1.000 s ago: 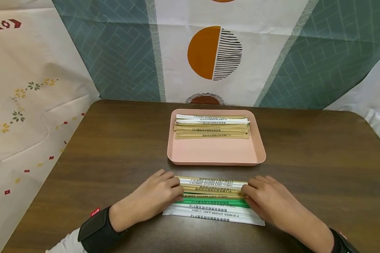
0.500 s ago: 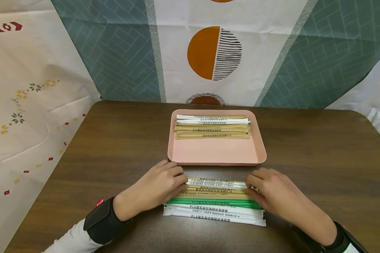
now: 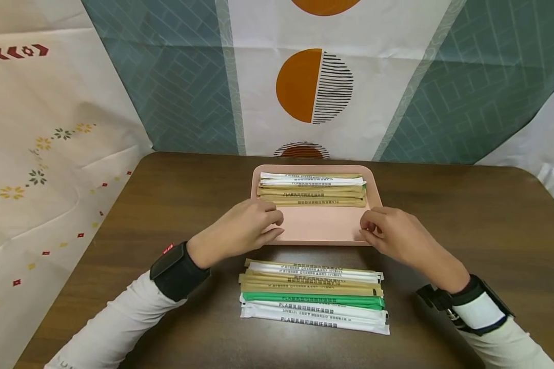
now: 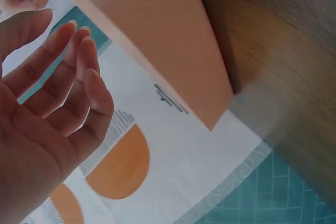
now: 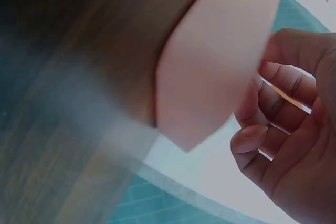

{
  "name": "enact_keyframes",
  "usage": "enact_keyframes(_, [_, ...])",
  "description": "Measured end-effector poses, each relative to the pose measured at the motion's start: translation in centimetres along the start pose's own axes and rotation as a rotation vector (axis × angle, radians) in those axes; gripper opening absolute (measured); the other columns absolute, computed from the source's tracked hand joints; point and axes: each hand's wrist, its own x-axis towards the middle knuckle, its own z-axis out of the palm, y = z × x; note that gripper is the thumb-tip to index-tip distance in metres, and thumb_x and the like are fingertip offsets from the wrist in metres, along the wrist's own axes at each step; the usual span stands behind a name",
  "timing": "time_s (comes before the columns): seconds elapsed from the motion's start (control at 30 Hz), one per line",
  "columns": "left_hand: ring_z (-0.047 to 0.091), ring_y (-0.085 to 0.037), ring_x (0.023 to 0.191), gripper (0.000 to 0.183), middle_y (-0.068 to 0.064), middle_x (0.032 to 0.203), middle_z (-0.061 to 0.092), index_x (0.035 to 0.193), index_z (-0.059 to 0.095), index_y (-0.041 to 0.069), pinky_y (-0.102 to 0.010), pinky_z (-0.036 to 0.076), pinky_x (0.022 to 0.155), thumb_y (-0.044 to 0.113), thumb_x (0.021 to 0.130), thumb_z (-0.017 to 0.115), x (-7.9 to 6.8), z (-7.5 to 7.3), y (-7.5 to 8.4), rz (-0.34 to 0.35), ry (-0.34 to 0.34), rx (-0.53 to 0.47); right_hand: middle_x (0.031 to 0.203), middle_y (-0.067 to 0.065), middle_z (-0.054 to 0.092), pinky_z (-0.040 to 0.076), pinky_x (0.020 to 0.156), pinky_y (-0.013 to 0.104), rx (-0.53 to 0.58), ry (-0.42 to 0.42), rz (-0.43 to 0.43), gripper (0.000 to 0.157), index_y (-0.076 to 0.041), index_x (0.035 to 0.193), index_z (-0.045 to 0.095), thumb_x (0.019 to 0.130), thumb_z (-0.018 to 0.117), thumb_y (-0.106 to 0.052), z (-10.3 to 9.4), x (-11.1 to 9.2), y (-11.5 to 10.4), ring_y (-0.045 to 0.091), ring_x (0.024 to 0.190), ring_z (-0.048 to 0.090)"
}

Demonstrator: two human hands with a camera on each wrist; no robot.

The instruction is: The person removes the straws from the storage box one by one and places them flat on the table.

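My left hand [image 3: 246,228] hovers over the left part of a pink tray [image 3: 320,225], thumb apart from loosely bent fingers; the left wrist view shows nothing in it. Over the tray's right part is my right hand [image 3: 399,236], its fingers more bent and holding nothing visible. In the right wrist view its fingertips overlap the tray's edge [image 5: 210,61]. White and tan paper-wrapped straws [image 3: 311,195] lie side by side along the tray's far half. Closer to me on the table, a row of wrapped straws [image 3: 314,297] runs from tan and white through green to white.
The brown wooden table [image 3: 189,200] reaches out on both sides of the tray. Behind it hangs a teal and white patterned cloth [image 3: 254,92], and a pale flowered cloth [image 3: 51,179] covers the left side.
Both hands have left the ends of the straw row on the table and moved forward over the tray. The row stays on the table, and the straws in the tray look unchanged.
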Motion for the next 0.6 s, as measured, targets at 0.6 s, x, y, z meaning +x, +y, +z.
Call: enact_keyframes(0.6, [0.062,-0.025,0.077,0.006,-0.010,0.084,0.064,0.094,0.066,0.003,-0.039,0.050,0.075,0.008,0.090,0.066,2.5,2.8,-3.5,-0.117,-0.080,0.249,0.086,0.012,0.064,0.043,0.056,0.036,-0.181,0.011,-0.077,0.023,0.001,0.094,0.069,0.074,0.080,-0.003,2.4,3.8,3.6,0.026,0.076,0.057])
